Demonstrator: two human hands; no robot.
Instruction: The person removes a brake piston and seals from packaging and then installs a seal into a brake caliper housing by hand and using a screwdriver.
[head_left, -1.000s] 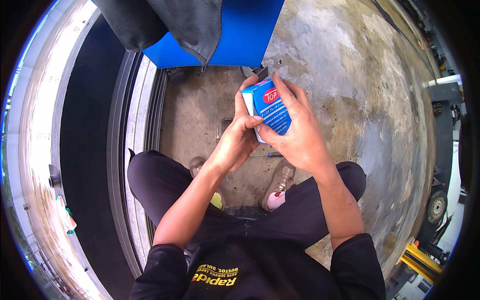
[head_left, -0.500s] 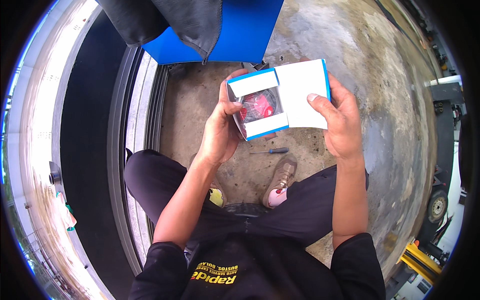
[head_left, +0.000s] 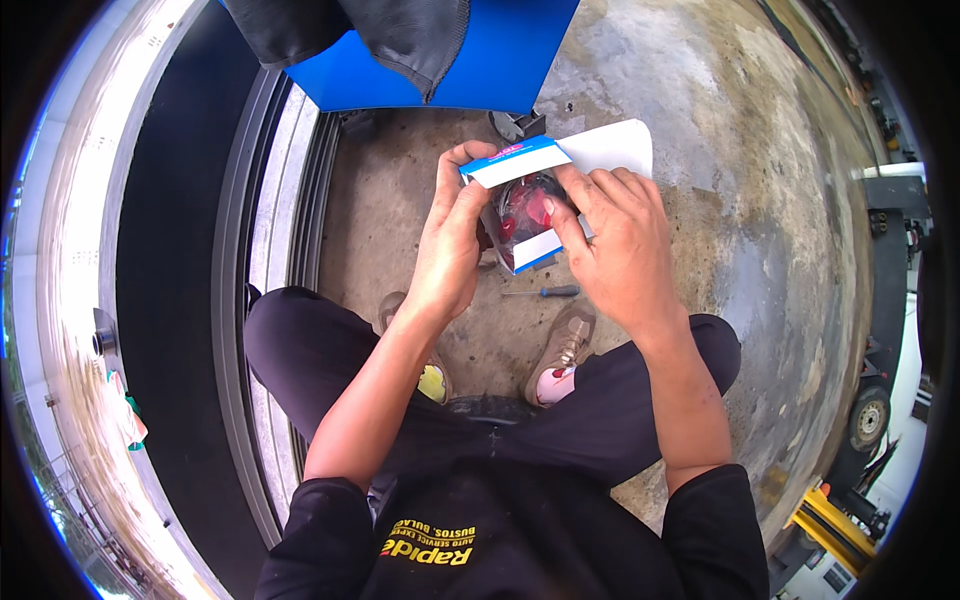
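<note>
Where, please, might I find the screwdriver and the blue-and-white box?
Screwdriver (head_left: pixel 550 293), head view: on its blue handle.
Blue-and-white box (head_left: pixel 522 167), head view: on its white upper flap.

- Two hands: one left hand (head_left: pixel 448 240), one right hand (head_left: pixel 625 255)
- One opened blue-and-white box (head_left: pixel 540 258) between them
- Three flaps of that box: one wide flap (head_left: pixel 612 143), two narrow flaps (head_left: pixel 525 166)
- One clear bag (head_left: pixel 522 193) inside
- At least two red pieces (head_left: pixel 537 208) within the bag, the exact number hidden by its wrinkled film
- One screwdriver (head_left: pixel 558 292)
- Two brown shoes (head_left: pixel 566 345)
- Two socks: one yellow-green sock (head_left: pixel 432 382), one pink sock (head_left: pixel 548 387)
- Two dark trouser legs (head_left: pixel 310 365)
- One black shirt (head_left: pixel 560 530) with two sleeves (head_left: pixel 325 520)
- One blue panel (head_left: pixel 500 70)
- One pale-rimmed wheel (head_left: pixel 869 418) at far right
</note>
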